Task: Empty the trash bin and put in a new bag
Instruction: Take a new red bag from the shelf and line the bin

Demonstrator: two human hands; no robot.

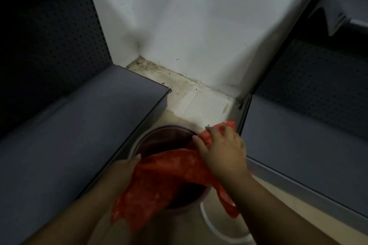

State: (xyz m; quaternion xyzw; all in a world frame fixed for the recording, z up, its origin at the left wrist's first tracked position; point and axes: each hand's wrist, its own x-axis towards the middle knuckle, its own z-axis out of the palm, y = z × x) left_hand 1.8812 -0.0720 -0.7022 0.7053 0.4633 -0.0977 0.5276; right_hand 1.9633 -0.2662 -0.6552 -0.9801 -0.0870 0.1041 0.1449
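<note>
A round dark maroon trash bin stands on the floor between two shelf units. A red plastic bag is draped across its opening, and part of it hangs over the near left rim. My right hand grips the bag at the bin's right rim, pulling an edge outward. My left hand holds the bag at the left rim, with the fingers partly hidden under the plastic. The inside of the bin looks dark, and I cannot see its contents.
Grey metal shelves with perforated back panels flank the bin: one at left, one at right. A white wall and a dirty floor corner lie behind. A white curved object lies on the floor near the bin.
</note>
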